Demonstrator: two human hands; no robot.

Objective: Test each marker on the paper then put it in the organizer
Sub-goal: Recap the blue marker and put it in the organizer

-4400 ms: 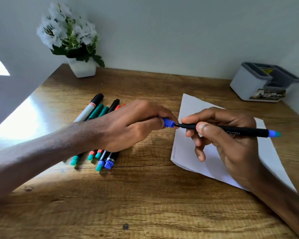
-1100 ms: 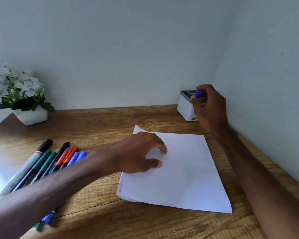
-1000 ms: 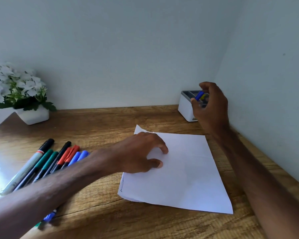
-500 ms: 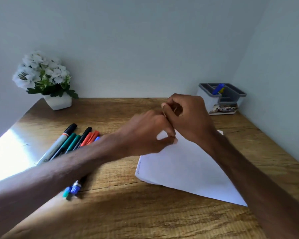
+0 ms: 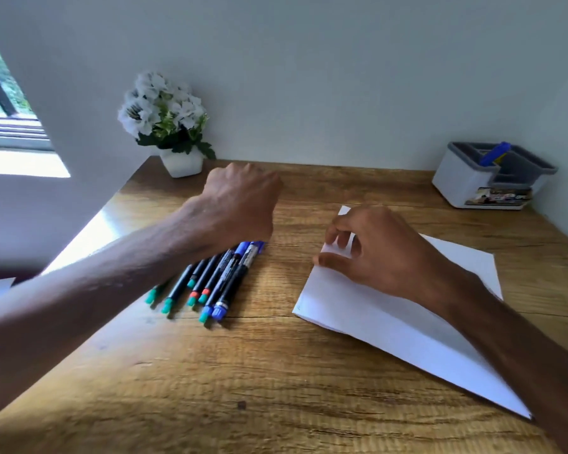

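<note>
Counter (image 5: 276, 371): wood-grained, set into a corner of pale walls, carrying everything below.
Paper (image 5: 391, 319): white sheet, flat on the right half, skewed against the counter's near edge, well apart from the row of pens.
Left hand (image 5: 240, 204): stretched over the far ends of the markers, back turned to the camera. Fingers curled out of sight, so impossible to judge the grip: wide, narrow or closed on a pen, cannot tell.
Right hand (image 5: 384, 250): resting on the sheet's far-left corner, fingertips and thumb spread and pressing down. Grip wide, holding nothing, only pinning.
Organizer (image 5: 459, 181): white box with grey compartments, far right at the back wall, well apart from the paper.
Flower pot (image 5: 181, 163): white, at the back, just beyond the left hand.
Markers (image 5: 210, 283): lying side by side left of centre, with green, red and blue ends toward the near edge. Far ends hidden beneath the left hand.
Blue marker (image 5: 494, 154): standing tilted in a rear compartment of the organizer, so one pen apparently done.
Step in hand: most likely taking the next pen from the row for testing.
Doing it well: take one only, from the side of the row nearest the paper. Pinch the barrel rather than the cap, and lift straight up to avoid rolling the neighbours. Hold the sheet pinned with the right hand. Make a short stroke on a bare patch, then recap firmly before carrying across to the organizer.
</note>
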